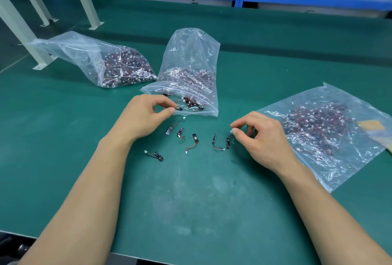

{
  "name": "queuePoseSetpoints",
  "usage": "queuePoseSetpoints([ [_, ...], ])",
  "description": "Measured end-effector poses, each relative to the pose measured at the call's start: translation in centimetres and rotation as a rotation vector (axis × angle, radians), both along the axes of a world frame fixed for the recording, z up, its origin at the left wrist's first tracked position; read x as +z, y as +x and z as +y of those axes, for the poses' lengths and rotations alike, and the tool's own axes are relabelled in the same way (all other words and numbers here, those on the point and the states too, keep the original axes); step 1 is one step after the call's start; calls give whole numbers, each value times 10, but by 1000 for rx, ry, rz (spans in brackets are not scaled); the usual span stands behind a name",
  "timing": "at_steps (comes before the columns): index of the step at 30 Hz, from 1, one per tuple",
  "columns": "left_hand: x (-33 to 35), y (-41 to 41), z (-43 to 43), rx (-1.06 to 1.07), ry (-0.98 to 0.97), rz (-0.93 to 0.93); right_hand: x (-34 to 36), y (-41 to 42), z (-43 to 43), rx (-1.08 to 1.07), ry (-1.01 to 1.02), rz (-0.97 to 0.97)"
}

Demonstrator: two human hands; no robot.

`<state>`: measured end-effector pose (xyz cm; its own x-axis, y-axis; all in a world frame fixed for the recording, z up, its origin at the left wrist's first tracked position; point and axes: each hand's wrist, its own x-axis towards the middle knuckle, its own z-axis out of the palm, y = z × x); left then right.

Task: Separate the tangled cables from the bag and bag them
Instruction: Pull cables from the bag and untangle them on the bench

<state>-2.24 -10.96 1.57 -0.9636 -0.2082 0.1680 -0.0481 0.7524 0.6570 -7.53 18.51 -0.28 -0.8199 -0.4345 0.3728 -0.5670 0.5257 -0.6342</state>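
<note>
Currently the left bag (95,61) lies on its side at the far left of the worktop (191,201), well apart from both grips and full of tangled cables; it is judged to be stock awaiting work. The left grip (144,116) is closed to a thumb-and-forefinger pinch on one cable (179,108) at the near edge of the middle bag (191,63). That bag stands slumped with its near part folded flat toward the person, probably so that units can be drawn out singly. Separated cables (194,140) lie spread on the worktop between the two grips, mostly apart from one another, which should prevent re-tangling. Each unit is a short black bar with a thin red-and-black lead ending in a small white plug. The right grip (261,137) pinches the plug end of another cable (228,142), whose black bar reaches down to the worktop. The right bag (328,137) lies flat just beside that grip and holds a loose layer of cables; it is likely the receiving bag, placed close for short transfers
</note>
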Motion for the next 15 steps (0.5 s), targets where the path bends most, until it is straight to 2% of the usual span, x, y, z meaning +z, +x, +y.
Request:
queuePoseSetpoints([
  [3, -2, -15, 5, 76, -248, -28, -1, -1, 0, 6, 1, 13],
  [6, -7, -28, 8, 85, -401, -66, -2, -2, 1, 9, -1, 16],
  [15, -10, -33, 13, 88, -460, -53, -3, -2, 0, 12, 6, 22],
])
